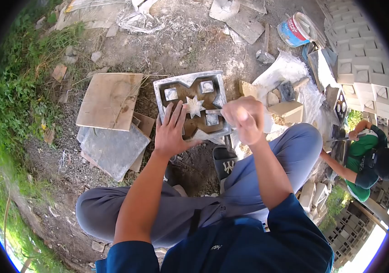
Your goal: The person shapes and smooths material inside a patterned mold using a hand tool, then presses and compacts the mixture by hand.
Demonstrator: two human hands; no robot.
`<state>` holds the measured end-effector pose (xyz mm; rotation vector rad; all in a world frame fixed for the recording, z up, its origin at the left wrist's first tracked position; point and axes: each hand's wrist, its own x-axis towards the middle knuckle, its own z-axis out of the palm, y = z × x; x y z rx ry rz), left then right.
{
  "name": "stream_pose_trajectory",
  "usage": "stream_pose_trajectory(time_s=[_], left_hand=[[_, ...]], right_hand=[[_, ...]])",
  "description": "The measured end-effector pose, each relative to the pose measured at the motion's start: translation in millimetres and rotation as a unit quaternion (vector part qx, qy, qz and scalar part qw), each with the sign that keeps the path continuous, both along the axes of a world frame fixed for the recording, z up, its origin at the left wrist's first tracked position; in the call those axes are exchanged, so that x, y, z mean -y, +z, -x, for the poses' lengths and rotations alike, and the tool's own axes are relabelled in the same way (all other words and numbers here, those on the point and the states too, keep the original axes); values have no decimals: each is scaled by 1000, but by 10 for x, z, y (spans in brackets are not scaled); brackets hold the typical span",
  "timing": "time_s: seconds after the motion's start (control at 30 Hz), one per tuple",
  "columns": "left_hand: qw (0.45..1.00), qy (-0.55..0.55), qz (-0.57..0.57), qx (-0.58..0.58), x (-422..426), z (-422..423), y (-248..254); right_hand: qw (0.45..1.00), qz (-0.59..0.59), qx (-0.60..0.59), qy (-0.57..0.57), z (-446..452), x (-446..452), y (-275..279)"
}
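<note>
The mould [220, 86] sits on the ground [176, 52], open soil past its far edge, boards [109, 101] leftward. Left hand [171, 129] spreads over its near-left corner; right hand [245, 118] grips a tool [213, 111].

The mould [188, 81] looks like dull, chalky metal; the plywood board [109, 101] is matt wood, the paint bucket [291, 32] glossy plastic, the trousers [301, 143] smooth cloth.

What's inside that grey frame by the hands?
Inside the frame, a star-shaped piece sits centrally, with three square blocks near corners. A thin tool in the right hand reaches in. The left hand covers much of the near-left corner, hiding whatever lies beneath.
</note>
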<state>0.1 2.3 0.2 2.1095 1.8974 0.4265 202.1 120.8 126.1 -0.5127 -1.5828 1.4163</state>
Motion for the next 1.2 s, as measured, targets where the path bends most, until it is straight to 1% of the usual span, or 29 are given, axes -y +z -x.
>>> stream_pose_trajectory(time_s=[0.13, 0.17, 0.2, 0.27, 0.3, 0.33, 0.4, 0.43, 0.47, 0.53, 0.57, 0.6, 0.63, 0.73, 0.77, 0.8, 0.83, 0.93, 0.97, 1.0, 1.07, 1.1, 1.13, 1.2], left_hand=[[1000, -2, 9, 11, -21, 8, 17], [1000, 0, 9, 4, -6, 9, -3], [1000, 2, 17, 5, 21, 19, 1], [1000, 2, 7, 9, -12, -2, 16], [1000, 0, 3, 9, -15, -22, 6], [1000, -1, 9, 11, -6, -34, 2], [1000, 4, 24, 9, -11, 4, -8], [1000, 3, 10, 16, -4, 9, -23], [1000, 6, 19, 19, 43, 4, -39], [999, 3, 32, 14, -11, -3, 16], [999, 2, 53, 11, -35, -1, 59], [999, -1, 48, 9, -44, 4, 35], [999, -2, 37, 16, -35, 12, 3], [999, 1, 35, 17, 50, 2, -5], [999, 2, 33, 11, 29, -4, 26], [1000, 1, 27, 4, -15, -4, 35], [999, 0, 39, 0, -27, -3, 57], [1000, -2, 13, 5, -17, 11, 39], [1000, -1, 15, -1, -13, 6, 37], [1000, -1, 20, 2, 35, 0, 37], [1000, 2, 30, 5, -23, -10, 49], [999, 4, 51, -7, -38, -18, 68], [999, 2, 46, -10, -61, -2, 48], [1000, -3, 13, -2, -18, 10, 24]], right_hand=[[999, 14, -40, 4, 35, 41, 121], [997, 4, -56, 62, -30, 43, 178], [996, 11, -55, 64, -17, 58, 109], [1000, 28, 10, 7, -5, 6, -106], [998, 53, -6, -32, 122, -10, -119], [998, 48, -7, -35, 119, 10, -56], [998, -20, -61, 19, 140, 96, 127], [996, -35, -60, 52, 121, 121, 200], [996, -26, -58, 54, 125, 139, 123], [995, 30, 97, 20, 160, 34, -14], [997, 2, 70, 6, 183, 2, -15], [998, -3, 68, 3, 167, 11, 47], [999, -15, 33, 29, 146, 58, 139], [998, -5, -10, 58, 141, 150, 115], [999, 23, 29, 35, 161, 96, -35], [997, 46, 67, 11, 212, 40, -40], [997, 64, 38, 4, 206, 37, -6], [998, 20, 58, 23, 14, 90, 174], [999, 27, 32, 34, 7, 109, 190], [998, 32, 34, 35, 31, 122, 103], [989, 138, -16, -42, 109, 60, -92], [988, 144, -32, -49, 132, 49, -4], [988, 139, -36, -51, 97, 42, 72], [996, 76, -56, 1, -12, 77, 152]])
